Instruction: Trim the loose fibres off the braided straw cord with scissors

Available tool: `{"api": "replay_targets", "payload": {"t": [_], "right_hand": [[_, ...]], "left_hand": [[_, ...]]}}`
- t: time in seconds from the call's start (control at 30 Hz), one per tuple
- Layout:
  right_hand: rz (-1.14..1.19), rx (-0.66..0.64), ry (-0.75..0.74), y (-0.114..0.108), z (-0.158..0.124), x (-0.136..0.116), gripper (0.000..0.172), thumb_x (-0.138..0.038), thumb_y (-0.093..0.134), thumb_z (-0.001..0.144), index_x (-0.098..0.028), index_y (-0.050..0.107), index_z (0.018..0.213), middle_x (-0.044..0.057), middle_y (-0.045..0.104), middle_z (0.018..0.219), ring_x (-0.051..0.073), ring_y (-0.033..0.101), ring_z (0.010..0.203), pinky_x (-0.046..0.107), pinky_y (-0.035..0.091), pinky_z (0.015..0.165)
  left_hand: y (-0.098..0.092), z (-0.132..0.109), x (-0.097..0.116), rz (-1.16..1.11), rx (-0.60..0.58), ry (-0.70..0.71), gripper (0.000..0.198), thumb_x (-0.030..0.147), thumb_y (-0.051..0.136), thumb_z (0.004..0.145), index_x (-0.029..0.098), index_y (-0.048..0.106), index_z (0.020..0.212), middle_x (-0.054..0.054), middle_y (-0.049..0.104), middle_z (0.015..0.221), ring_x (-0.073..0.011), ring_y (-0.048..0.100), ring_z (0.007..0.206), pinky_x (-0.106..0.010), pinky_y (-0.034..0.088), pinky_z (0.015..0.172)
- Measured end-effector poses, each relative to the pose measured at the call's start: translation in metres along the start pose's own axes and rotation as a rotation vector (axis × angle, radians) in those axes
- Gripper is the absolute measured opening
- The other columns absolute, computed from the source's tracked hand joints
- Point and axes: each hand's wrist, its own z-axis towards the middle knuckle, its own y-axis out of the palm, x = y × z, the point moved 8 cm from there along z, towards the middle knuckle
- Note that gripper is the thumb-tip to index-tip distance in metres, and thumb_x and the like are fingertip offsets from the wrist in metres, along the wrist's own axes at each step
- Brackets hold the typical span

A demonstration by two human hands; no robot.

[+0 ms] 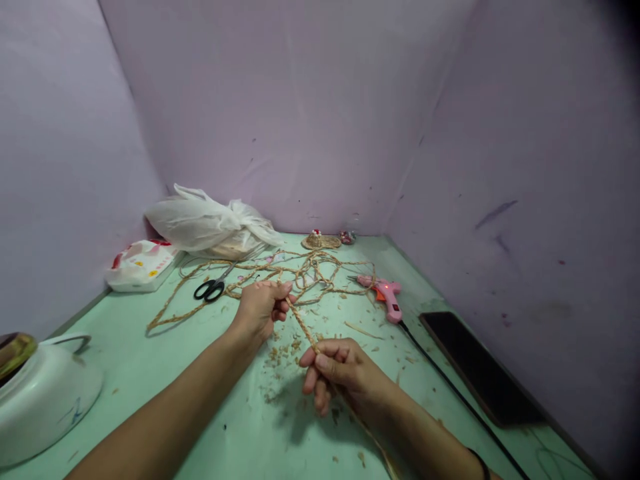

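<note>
I have a braided jute cord (301, 325) stretched taut between my two hands over the mint-green table (165, 373). My left hand (261, 308) is closed on its far end, fingers curled over it; my right hand (336, 370) pinches the near end between thumb and fingers, and the cord's tail runs under my right wrist toward 5 o'clock, off the bottom edge. Beyond my left hand, at 12 o'clock, the loose jute rope (300, 273) lies in a tangle, one strand looping out to 10 o'clock. Black-handled scissors (213, 288) lie just beside that tangle at 11 o'clock. A pink glue gun (385, 295) sits at 2 o'clock, its black cable (450, 387) running along toward 4 o'clock, close by a dark phone (480, 367) against the right wall. Jute scraps (280, 357) litter the surface between my hands. A white pot (45, 400) crowds the 8 o'clock edge; a plastic bag (210, 223) and a small woven hat (320, 240) fill the far corner. Bare table shows between my forearms
</note>
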Motion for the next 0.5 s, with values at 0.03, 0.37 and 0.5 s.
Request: {"api": "replay_targets", "payload": {"t": [0.03,0.37,0.5], "right_hand": [[0.022,-0.010,0.006,0.0008,0.0001,0.0006,0.029,-0.033,0.069,0.065,-0.008,0.062,0.077,0.006,0.066,0.059,0.011,0.059,0.040,0.018,0.046,0.037],[0.104,-0.057,0.054,-0.0004,0.0019,0.0062,0.028,-0.033,0.069,0.065,-0.007,0.062,0.076,0.006,0.065,0.054,0.011,0.058,0.038,0.017,0.046,0.035],[0.098,-0.048,0.057,-0.0005,0.0020,0.0062,0.028,-0.032,0.069,0.065,-0.007,0.062,0.075,0.006,0.065,0.053,0.012,0.058,0.037,0.018,0.046,0.034]], "left_hand": [[-0.0002,0.0002,-0.0009,0.003,0.002,-0.005,0.019,0.013,0.063,0.062,0.011,0.049,0.048,-0.002,0.055,0.044,-0.0033,0.040,0.032,-0.014,0.027,0.029],[-0.0020,0.0015,-0.0054,0.007,0.013,-0.027,0.016,0.013,0.063,0.061,0.010,0.051,0.051,-0.002,0.056,0.046,-0.0034,0.041,0.032,-0.014,0.027,0.029],[-0.0036,0.0029,-0.0031,0.001,0.010,-0.034,0.015,0.012,0.062,0.061,0.011,0.050,0.052,-0.002,0.057,0.047,-0.0028,0.040,0.032,-0.013,0.027,0.029]]}}
